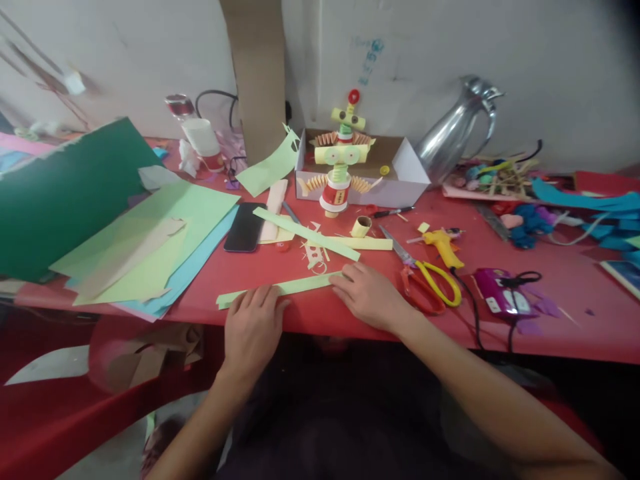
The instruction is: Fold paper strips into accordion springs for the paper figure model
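Both arms reach in from the near edge, forearms bare. Left hand (253, 327) lies flat, palm down, fingers spread. Right hand (369, 295) also rests palm down, fingers pointing left.

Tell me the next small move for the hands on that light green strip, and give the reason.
Probably press and run the fingers along the light green paper strip to flatten or crease it. Both hands already lie flat on it: the left hand near its left end, the right hand on its right end. It lies along the front edge of the red table, and the scissors lie unused beside the right hand.
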`<state>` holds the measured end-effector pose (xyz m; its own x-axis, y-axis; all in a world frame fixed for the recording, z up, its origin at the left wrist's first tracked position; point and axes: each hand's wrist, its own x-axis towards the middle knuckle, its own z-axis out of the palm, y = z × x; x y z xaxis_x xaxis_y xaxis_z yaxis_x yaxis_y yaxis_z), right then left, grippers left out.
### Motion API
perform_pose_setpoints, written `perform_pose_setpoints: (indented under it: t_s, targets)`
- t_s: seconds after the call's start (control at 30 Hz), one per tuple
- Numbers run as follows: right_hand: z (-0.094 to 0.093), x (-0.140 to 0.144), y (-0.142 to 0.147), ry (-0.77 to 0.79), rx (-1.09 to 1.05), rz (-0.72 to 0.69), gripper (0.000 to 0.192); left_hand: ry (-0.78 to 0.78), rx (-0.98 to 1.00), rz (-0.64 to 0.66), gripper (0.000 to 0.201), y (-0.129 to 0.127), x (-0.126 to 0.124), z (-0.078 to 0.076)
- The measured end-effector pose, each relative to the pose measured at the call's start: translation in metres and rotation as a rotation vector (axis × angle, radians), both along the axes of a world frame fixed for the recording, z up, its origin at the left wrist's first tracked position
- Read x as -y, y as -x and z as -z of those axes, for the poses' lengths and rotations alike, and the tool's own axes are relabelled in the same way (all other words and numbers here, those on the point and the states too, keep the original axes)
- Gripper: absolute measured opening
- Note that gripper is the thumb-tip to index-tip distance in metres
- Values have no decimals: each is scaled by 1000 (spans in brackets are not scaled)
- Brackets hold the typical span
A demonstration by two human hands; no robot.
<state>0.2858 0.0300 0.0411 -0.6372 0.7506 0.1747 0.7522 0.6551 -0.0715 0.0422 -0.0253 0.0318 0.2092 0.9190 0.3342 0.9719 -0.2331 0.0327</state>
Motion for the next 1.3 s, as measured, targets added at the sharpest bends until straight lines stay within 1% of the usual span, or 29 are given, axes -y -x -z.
perform_pose_setpoints:
  t_s: [0.1, 0.2, 0.27, 0.3, 0.37, 0.43, 0.47, 0.5, 0.57, 0.6, 0.67, 0.7, 0.8, 0.93, 1.0, 1.03, 1.1, 1.17, 1.2, 1.23, 1.3]
  targets:
    - [2, 1, -1, -8, 2, 4, 30, -63, 12, -92, 26, 26, 11, 5]
    - [4, 1, -3, -18, -7, 12, 31, -146, 64, -117, 22, 53, 22, 12]
    - [5, 2, -3, -21, -18, 14, 31, -163, 109, -122, 22, 69, 27, 16]
    - [6, 2, -3, -21, -21, 16, 31, -171, 128, -145, 20, 75, 29, 17]
    - [8, 1, -1, -21, -23, 21, 31, -223, 145, -247, 19, 80, 28, 15]
    - [9, 1, 0, -18, -26, 28, 30, -278, 135, -319, 23, 71, 21, 10]
    - [9, 2, 0, -19, -29, 33, 30, -277, 130, -288, 27, 61, 17, 8]
    - [8, 3, 0, -22, -32, 37, 29, -198, 121, -178, 35, 50, 12, 6]
    - [6, 8, -1, -30, -32, 55, 29, -39, 88, 82, 47, 24, 4, 6]
    - [5, 11, -2, -31, -31, 67, 28, 13, 75, 149, 49, 12, 1, 6]
    - [2, 16, -3, -24, -54, 98, 28, 59, 74, 166, 46, -4, -3, 8]
    - [1, 18, -2, -16, -84, 113, 28, 66, 85, 152, 42, -8, -5, 8]
    - [1, 14, 4, 21, -201, 126, 26, 97, 118, 115, 31, -10, -16, 3]
    - [4, -3, 12, 138, -206, 170, 16, 207, 136, 92, 20, -8, -40, -7]
    - [4, -8, 10, 183, -234, 161, 9, 229, 175, 158, 21, -7, -48, -11]
    - [5, -7, 7, 163, -261, 158, 10, 212, 188, 214, 23, -5, -49, -12]
    - [6, -1, -3, 39, -278, 156, 19, 138, 177, 342, 29, 1, -46, -11]
    - [10, 11, -14, -81, -220, 136, 30, 71, 136, 452, 36, 9, -37, -6]
    - [12, 18, -19, -96, -176, 116, 35, 66, 124, 496, 39, 13, -31, -2]
    - [14, 25, -22, -81, -138, 99, 38, 77, 120, 521, 41, 16, -24, 2]
    - [16, 38, -22, -28, -106, 123, 42, 111, 106, 499, 41, 16, -11, 9]
